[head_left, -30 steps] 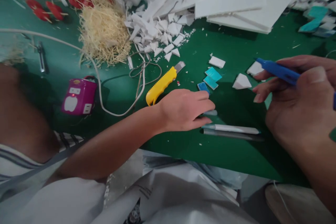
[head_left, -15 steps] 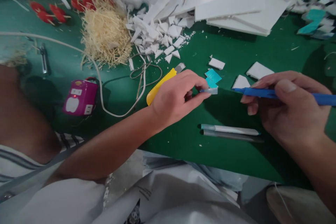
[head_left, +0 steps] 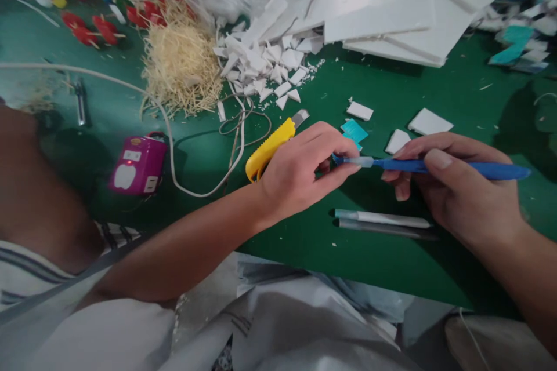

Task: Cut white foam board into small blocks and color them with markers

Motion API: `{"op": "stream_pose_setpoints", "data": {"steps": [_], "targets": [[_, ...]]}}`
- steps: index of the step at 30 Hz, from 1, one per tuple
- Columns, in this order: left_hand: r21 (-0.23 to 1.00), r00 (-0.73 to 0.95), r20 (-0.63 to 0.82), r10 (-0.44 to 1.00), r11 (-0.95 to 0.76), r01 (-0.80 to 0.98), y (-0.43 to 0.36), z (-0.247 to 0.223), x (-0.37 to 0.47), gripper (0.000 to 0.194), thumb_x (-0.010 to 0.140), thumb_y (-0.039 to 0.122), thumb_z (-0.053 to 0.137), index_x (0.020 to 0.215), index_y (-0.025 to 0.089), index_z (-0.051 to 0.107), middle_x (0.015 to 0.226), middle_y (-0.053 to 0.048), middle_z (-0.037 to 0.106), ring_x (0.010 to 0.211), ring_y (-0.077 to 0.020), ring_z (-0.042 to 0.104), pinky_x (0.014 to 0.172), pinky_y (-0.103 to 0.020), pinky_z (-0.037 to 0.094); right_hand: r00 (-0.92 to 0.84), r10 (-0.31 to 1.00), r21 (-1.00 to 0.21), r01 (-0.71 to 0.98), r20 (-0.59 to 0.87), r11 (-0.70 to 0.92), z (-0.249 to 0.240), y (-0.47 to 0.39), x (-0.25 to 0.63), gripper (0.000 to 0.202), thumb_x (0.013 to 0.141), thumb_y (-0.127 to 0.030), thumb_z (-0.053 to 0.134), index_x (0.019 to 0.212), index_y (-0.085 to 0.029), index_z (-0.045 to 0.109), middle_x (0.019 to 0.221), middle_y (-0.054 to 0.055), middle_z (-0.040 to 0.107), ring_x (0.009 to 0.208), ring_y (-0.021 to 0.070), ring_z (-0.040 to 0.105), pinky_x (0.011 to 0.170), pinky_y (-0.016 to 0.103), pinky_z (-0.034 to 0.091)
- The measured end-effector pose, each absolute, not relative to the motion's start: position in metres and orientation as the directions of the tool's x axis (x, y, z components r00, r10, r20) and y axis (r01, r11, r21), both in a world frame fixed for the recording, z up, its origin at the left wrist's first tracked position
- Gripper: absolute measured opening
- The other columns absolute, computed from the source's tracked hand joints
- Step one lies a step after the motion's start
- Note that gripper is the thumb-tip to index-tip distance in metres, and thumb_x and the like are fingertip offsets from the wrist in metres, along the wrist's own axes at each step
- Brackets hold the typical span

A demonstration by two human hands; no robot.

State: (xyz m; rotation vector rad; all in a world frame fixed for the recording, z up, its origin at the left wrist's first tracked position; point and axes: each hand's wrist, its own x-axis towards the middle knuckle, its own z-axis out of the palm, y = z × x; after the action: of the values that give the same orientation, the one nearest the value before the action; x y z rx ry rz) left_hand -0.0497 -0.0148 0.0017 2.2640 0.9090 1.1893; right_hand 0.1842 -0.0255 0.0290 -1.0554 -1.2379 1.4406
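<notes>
My left hand pinches a small translucent pen cap between thumb and fingertips. My right hand grips a blue pen, whose left end meets the cap. A yellow cutter with its blade showing lies beside my left wrist. Behind the cap, a turquoise piece rests on the table near a small white foam piece. Two more white foam pieces lie behind my right hand. Nearer the front lies a white pen next to a grey one.
White foam scraps, large foam sheets and straw-like shreds fill the back. At left are a purple adapter, a white cable and red pieces. Another person's arm is at the left edge.
My right hand has moved left with the blue pen, and the pen's end has come to the cap. The cap is now in line with the pen.
</notes>
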Motion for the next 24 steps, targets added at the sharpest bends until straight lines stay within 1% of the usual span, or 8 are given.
{"op": "stream_pose_setpoints", "data": {"steps": [2,5,9,11,15,18,21,24], "targets": [[0.649,0.41,0.541,0.734,-0.675,0.351,-0.017,0.002,-0.048,0.006,0.1,0.016,0.074,0.105,0.018,0.07,0.096,-0.001,0.074,0.08,-0.0086,0.066,0.063,-0.017,0.053,-0.228,0.973,-0.992,-0.109,-0.034,-0.061,0.029,-0.026,0.185,0.014,0.086,-0.046,0.088,0.088,-0.032,0.087,0.073,0.001,0.081,0.05,0.0159,0.069,0.044,0.028,0.055],[0.728,0.376,0.509,0.774,-0.621,0.292,-0.019,0.004,-0.045,0.01,0.1,0.022,0.076,0.107,0.017,0.073,0.097,-0.002,0.073,0.077,-0.0078,0.065,0.063,-0.016,0.055,-0.264,0.964,-0.993,-0.107,-0.019,-0.049,0.029,-0.028,0.186,0.014,0.085,-0.045,0.089,0.093,-0.034,0.088,0.077,0.001,0.083,0.05,0.0156,0.07,0.043,0.027,0.055],[0.864,0.328,0.408,0.852,-0.477,0.162,-0.023,0.007,-0.041,0.01,0.098,0.025,0.08,0.102,0.017,0.077,0.084,0.001,0.076,0.067,-0.0065,0.066,0.06,-0.016,0.055,-0.285,0.959,-0.993,-0.109,-0.006,-0.038,0.031,-0.029,0.187,0.013,0.085,-0.043,0.09,0.096,-0.035,0.089,0.08,0.001,0.084,0.05,0.0156,0.071,0.042,0.026,0.056],[0.907,0.295,0.36,0.885,-0.406,0.11,-0.025,0.009,-0.039,0.009,0.095,0.024,0.082,0.098,0.016,0.079,0.079,0.001,0.078,0.063,-0.0067,0.067,0.058,-0.016,0.055,-0.306,0.952,-0.993,-0.112,-0.008,-0.044,0.032,-0.029,0.187,0.014,0.085,-0.043,0.09,0.096,-0.034,0.089,0.08,0.002,0.084,0.051,0.017,0.072,0.045,0.028,0.059],[0.915,0.255,0.382,0.888,-0.403,0.033,-0.03,0.01,-0.036,0.009,0.091,0.02,0.085,0.092,0.014,0.08,0.081,-0.002,0.081,0.064,-0.0076,0.071,0.057,-0.015,0.057,-0.354,0.935,-0.994,-0.1,-0.014,-0.053,0.031,-0.029,0.191,0.015,0.086,-0.043,0.089,0.098,-0.034,0.089,0.08,0.003,0.085,0.059,0.0205,0.078,0.06,0.035,0.069],[0.903,0.259,0.412,0.873,-0.429,0.01,-0.033,0.011,-0.035,0.007,0.091,0.018,0.085,0.092,0.013,0.08,0.079,-0.002,0.081,0.062,-0.0069,0.071,0.055,-0.013,0.056,-0.403,0.915,-0.992,-0.118,0.009,-0.042,0.03,-0.03,0.191,0.014,0.09,-0.039,0.086,0.104,-0.036,0.089,0.084,0.003,0.086,0.065,0.0194,0.081,0.066,0.032,0.071],[0.88,0.267,0.456,0.849,-0.475,0.006,-0.033,0.013,-0.034,0.008,0.091,0.017,0.085,0.091,0.012,0.079,0.079,-0.002,0.08,0.061,-0.0061,0.07,0.055,-0.012,0.055,-0.417,0.909,-0.989,-0.141,0.015,-0.049,0.035,-0.032,0.186,0.014,0.09,-0.039,0.086,0.104,-0.037,0.089,0.083,0.002,0.086,0.062,0.0177,0.08,0.063,0.029,0.069],[0.866,0.279,0.465,0.84,-0.497,0.054,-0.031,0.018,-0.033,0.007,0.092,0.018,0.084,0.091,0.014,0.078,0.076,0.0,0.079,0.059,-0.0055,0.068,0.055,-0.013,0.053,-0.327,0.945,-0.991,-0.127,0.006,-0.037,0.041,-0.033,0.184,0.015,0.083,-0.046,0.091,0.095,-0.036,0.09,0.073,0.001,0.082,0.054,0.0171,0.075,0.05,0.027,0.064]]}}
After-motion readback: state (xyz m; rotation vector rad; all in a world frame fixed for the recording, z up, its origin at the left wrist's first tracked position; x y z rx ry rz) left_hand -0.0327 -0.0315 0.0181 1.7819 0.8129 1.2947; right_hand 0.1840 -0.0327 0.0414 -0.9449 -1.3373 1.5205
